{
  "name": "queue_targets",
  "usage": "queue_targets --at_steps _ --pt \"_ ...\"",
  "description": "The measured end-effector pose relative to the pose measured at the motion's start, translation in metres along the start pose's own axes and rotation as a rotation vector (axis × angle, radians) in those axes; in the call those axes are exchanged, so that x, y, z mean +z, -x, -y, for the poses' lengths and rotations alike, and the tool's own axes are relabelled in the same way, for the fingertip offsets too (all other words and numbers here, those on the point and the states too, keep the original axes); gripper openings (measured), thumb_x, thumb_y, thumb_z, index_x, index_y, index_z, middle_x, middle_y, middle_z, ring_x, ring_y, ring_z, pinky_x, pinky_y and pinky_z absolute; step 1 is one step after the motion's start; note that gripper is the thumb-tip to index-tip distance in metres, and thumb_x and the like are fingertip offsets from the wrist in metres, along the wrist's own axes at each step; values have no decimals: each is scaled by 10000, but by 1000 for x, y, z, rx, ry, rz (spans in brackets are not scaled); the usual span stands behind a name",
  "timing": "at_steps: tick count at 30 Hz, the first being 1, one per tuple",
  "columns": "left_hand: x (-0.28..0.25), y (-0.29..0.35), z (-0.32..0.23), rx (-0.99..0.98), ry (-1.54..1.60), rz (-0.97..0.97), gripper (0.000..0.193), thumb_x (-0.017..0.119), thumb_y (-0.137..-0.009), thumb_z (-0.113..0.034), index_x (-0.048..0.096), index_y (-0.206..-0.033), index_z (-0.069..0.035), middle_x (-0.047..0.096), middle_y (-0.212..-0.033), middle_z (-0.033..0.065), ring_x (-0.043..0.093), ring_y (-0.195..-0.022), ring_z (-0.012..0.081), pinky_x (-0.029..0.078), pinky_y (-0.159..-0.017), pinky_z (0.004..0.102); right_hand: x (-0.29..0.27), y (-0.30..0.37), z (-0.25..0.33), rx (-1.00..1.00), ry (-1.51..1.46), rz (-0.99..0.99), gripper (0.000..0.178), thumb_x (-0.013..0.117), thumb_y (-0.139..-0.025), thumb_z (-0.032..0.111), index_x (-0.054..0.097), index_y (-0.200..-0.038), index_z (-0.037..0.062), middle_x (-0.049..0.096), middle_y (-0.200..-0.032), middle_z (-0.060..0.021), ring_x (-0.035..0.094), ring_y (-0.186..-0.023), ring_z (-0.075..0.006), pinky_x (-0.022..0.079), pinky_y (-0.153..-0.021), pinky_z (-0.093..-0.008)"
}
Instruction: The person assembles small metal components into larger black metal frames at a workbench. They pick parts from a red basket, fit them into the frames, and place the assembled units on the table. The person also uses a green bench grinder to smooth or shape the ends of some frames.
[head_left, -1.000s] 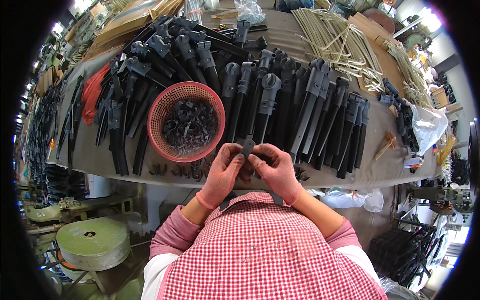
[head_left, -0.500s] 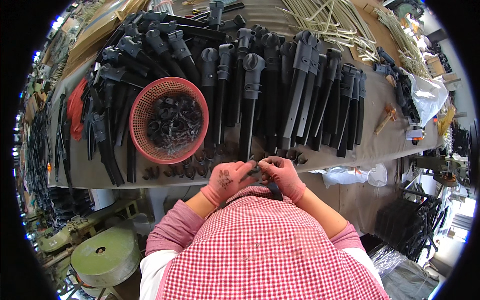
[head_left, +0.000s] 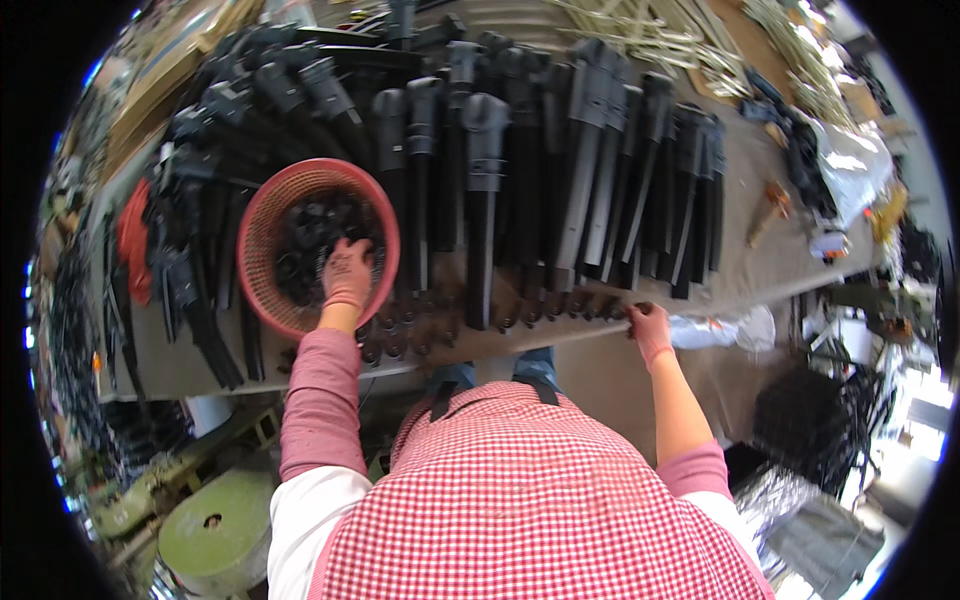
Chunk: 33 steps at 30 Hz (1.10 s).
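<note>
My left hand point(head_left: 347, 273), in a pinkish glove, reaches into a red plastic basket point(head_left: 252, 292). Its fingers are apart and touch the small black plastic parts point(head_left: 308, 238) heaped inside; what lies under the fingertips is hidden. At the table's front edge, to the right, my right hand point(head_left: 650, 328) is closed on a small dark part, mostly covered by its fingers. Beside it a row of small dark curved clips point(head_left: 555, 306) runs along the edge. Behind them lie long black tubes with grey clamp heads point(head_left: 486, 150), side by side. Motion blurs the picture.
A red cloth point(head_left: 133, 245) lies among black tubes at the left. Bent pale metal rods point(head_left: 650, 35) are piled at the far side. A hammer-like tool point(head_left: 770, 212) and a clear plastic bag point(head_left: 850, 175) are on the right. A green machine point(head_left: 215, 535) stands at lower left.
My hands were together in front of my body, handling a small part. Now the left is in the basket and the right has moved right along the table edge.
</note>
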<state>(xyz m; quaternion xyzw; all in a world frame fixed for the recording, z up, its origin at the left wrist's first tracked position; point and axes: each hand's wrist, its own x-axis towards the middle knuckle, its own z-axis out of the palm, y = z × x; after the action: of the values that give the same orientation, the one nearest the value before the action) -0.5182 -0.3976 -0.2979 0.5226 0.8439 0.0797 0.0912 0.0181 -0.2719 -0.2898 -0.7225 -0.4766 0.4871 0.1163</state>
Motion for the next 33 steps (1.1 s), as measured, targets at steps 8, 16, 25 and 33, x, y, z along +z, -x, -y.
queue_targets --at_steps 8,16,25,33 --pt "-38 87 17 -108 362 -414 188 643 -920 -154 651 -1084 -61 647 -964 166 650 -906 372 525 -769 441 113 75 145 -1032 220 6 102 677 -891 143 693 -950 61 649 -861 -123 664 -795 -310 542 -695 -383" --pt "-40 123 22 35 323 -507 196 678 -858 -121 638 -1041 -63 619 -884 141 631 -817 353 507 -718 451 349 99 277 -1340 1408 555 168 651 -818 167 766 -929 116 731 -999 -69 696 -980 -265 563 -818 -392" --pt "-28 101 25 -103 476 -629 214 685 -860 -140 639 -1055 -63 651 -916 125 647 -826 358 536 -741 410 398 104 288 -1108 1633 747 332 674 -822 233 740 -1103 69 723 -1122 -152 697 -1064 -302 581 -856 -427" --pt "-65 96 2 -245 1818 -448 137 512 -1047 -124 552 -1121 -16 661 -927 57 643 -828 108 569 -737 278 315 128 305 -340 -198 1072 221 696 -938 162 634 -1078 2 662 -884 -43 681 -806 -141 555 -653 -289"
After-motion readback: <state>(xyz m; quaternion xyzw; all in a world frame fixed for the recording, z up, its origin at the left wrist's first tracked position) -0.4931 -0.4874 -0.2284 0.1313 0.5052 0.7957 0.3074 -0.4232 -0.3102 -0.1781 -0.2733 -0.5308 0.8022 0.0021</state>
